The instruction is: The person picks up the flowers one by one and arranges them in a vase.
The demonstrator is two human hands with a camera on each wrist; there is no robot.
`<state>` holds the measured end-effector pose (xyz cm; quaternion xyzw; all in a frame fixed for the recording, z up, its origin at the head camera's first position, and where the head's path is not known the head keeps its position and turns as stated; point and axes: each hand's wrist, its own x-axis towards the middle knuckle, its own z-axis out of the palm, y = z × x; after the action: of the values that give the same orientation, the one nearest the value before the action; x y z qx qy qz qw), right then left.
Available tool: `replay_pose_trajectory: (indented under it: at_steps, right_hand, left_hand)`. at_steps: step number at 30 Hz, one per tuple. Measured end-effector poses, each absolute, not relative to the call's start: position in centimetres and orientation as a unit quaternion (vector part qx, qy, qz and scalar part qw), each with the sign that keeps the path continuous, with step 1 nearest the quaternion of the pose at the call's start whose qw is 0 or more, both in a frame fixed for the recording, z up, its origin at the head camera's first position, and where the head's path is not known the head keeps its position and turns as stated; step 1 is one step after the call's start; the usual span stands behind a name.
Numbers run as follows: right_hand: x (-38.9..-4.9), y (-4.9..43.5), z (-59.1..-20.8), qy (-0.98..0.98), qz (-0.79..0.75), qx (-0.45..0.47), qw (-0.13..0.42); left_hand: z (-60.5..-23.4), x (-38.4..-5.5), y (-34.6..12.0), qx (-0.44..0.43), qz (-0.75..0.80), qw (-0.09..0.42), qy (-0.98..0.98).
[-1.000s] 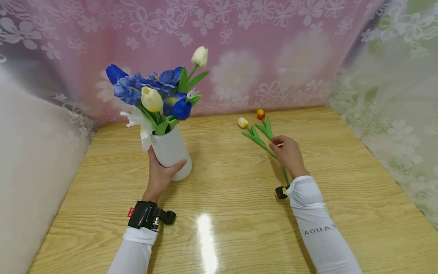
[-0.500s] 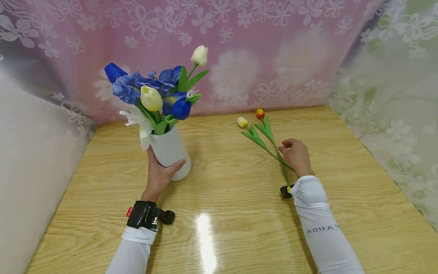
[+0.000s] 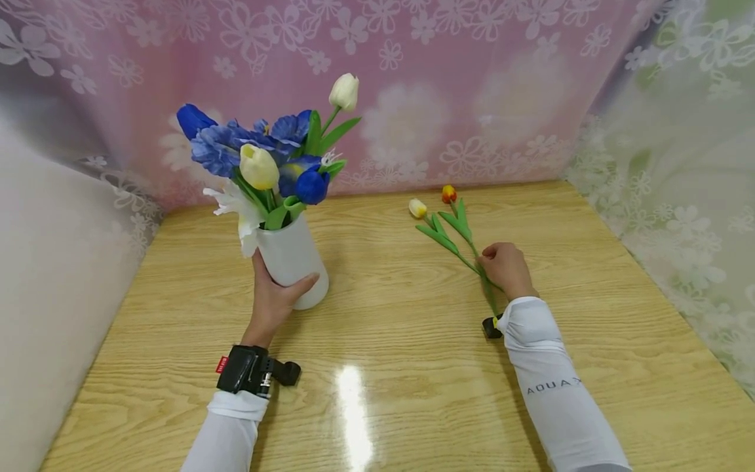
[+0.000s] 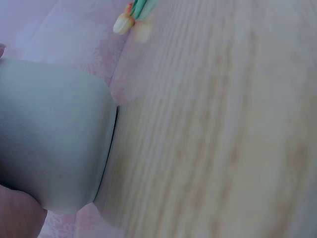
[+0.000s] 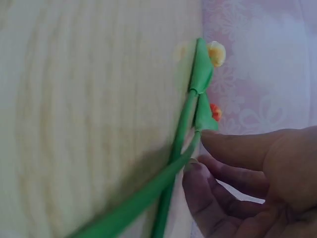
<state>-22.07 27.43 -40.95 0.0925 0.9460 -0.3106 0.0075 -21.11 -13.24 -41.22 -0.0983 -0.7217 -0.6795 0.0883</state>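
Observation:
My left hand grips a white vase low on its side, the thumb across its front. Blue and white artificial flowers fill the vase, which looks tilted in the head view. On the right, my right hand pinches the green stem of an orange-red tulip between thumb and fingertips, close over the table. A pale yellow-white tulip lies beside it, its stem crossing the other under the hand. In the right wrist view, the thumb and a finger meet at the stem.
The wooden table reaches back to a pink floral curtain. A pale floral cloth hangs at the right, and a whitish wall stands at the left. Glare lies on the table's front middle.
My right hand drew back from the upper stems toward me, its fingers parted, then closed in on the orange-red tulip's stem. My left hand and the vase stay nearly in place.

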Motion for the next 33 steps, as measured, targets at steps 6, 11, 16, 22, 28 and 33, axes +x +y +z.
replay_pose_trajectory:
  at_steps: [6,11,16,22,28,33]
  right_hand:
    - [-22.4,27.4,-41.2,0.949,-0.297,0.104,0.034]
    - [-22.6,27.7,-41.2,0.953,-0.287,0.094,0.025]
    - [-22.5,28.0,-41.5,0.946,-0.306,0.109,0.007]
    - [-21.8,28.0,-41.4,0.932,-0.340,0.115,-0.045]
    - [-21.2,27.5,-40.1,0.894,-0.424,0.131,-0.065]
    - [-21.2,26.5,-38.8,0.850,-0.503,0.116,-0.109]
  left_hand:
    - [-41.2,-21.1,-13.4,-0.103,-0.686,0.087,-0.715]
    - [-41.1,-21.1,-13.4,-0.101,-0.684,0.092,-0.716]
    - [-41.2,-21.2,-13.4,-0.106,-0.682,0.094,-0.718]
    - [-41.1,-21.1,-13.3,-0.103,-0.677,0.095,-0.722]
    - [-41.1,-21.1,-13.3,-0.102,-0.678,0.093,-0.722]
    - [-41.2,-21.1,-13.3,-0.105,-0.678,0.095,-0.721]
